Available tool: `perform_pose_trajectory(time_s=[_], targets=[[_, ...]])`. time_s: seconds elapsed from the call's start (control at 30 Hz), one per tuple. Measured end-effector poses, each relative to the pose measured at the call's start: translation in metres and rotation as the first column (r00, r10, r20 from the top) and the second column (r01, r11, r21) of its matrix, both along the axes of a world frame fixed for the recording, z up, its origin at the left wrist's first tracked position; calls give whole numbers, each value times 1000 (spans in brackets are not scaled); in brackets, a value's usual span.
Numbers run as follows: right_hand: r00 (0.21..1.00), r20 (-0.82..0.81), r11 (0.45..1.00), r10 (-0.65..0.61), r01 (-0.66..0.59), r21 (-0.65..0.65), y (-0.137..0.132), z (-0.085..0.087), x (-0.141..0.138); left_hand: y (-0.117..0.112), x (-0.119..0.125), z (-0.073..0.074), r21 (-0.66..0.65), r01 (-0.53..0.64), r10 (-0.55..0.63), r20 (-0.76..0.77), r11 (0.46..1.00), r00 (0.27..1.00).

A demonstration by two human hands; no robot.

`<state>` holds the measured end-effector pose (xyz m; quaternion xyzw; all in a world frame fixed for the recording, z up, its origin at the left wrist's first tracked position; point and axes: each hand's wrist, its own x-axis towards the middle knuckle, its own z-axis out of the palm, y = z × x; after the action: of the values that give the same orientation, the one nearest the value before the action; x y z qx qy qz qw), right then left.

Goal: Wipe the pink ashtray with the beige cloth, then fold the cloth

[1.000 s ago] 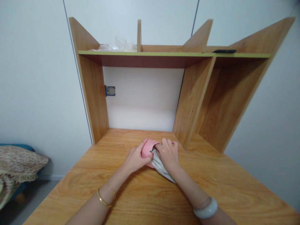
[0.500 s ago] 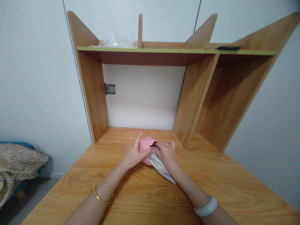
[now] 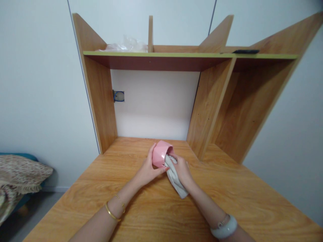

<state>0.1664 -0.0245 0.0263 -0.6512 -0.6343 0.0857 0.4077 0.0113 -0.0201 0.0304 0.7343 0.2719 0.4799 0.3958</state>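
A glossy pink bowl (image 3: 159,154) with angled facets is tilted on its side above the desk, its opening facing right. My left hand (image 3: 148,169) grips it from the left, with the thumb along the lower rim. A pale grey cloth (image 3: 175,178) is bunched in my right hand (image 3: 182,169). The fingertips of that hand reach with part of the cloth into the bowl's mouth, where they are partly hidden. The loose end of the cloth hangs down toward the desktop.
The wooden desk (image 3: 151,215) carries a shelf unit (image 3: 161,55) at the back. A clear plastic bag (image 3: 126,45) and a dark flat object (image 3: 246,51) lie on the upper shelf. An uncovered wall box (image 3: 119,96) shows at the left. A patterned throw (image 3: 22,171) covers furniture beside the desk.
The bowl has turned and risen slightly, so its opening now shows on the right. My right fingers have moved into it with the cloth. My left hand has shifted its hold along the bowl.
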Motion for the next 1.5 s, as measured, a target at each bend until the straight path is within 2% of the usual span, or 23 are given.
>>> perform_pose_trajectory(time_s=[0.13, 0.3, 0.4, 0.53, 0.63, 0.73, 0.87, 0.97, 1.17, 1.23, 1.37, 1.5], targets=[[996, -56, 997, 64, -66, -32, 1, -3, -2, 2, -1, 2, 23, -88, 88, -11, 996, 996], [986, -57, 983, 154, -159, -95, 3, -4, 0, 6, -5, 3, -8, -92, 92, -3, 996, 996], [985, 22, 972, 172, -166, -169, -1, 1, 1, 6, -4, 0, -34, -120, 119, -30, 992, 992], [960, 260, 975, 104, -48, -215, -9, 12, 1, 2, -1, 1, 7, -142, 142, -96, 990, 985], [892, 451, 986, 32, 47, -162, -13, 22, 0, -1, -1, 5, 33, -134, 137, -160, 990, 978], [801, 598, 994, -26, 82, -66, -15, 28, -1, -2, -1, 7, 62, -154, 164, -195, 986, 967], [694, 718, 998, -58, 12, 69, -16, 32, 1, -2, -1, 7, 58, -154, 163, -237, 986, 958], [664, 745, 990, -69, -44, 132, -16, 32, 5, -1, -1, 6, 42, -164, 169, -257, 986, 951], [691, 711, 980, -132, -18, 200, -15, 30, 3, 3, -8, 13, 79, -211, 225, -278, 974, 934], [724, 685, 989, -84, -24, 147, -15, 28, -2, 5, -12, 15, 91, -254, 270, -296, 963, 916], [815, 569, 993, 110, -107, -38, -14, 20, -9, 8, -20, 16, 59, -296, 299, -331, 953, 895], [930, 347, 993, 118, -109, -46, -9, 12, -7, 9, -20, 14, -13, -256, 245, -244, 967, 938]])
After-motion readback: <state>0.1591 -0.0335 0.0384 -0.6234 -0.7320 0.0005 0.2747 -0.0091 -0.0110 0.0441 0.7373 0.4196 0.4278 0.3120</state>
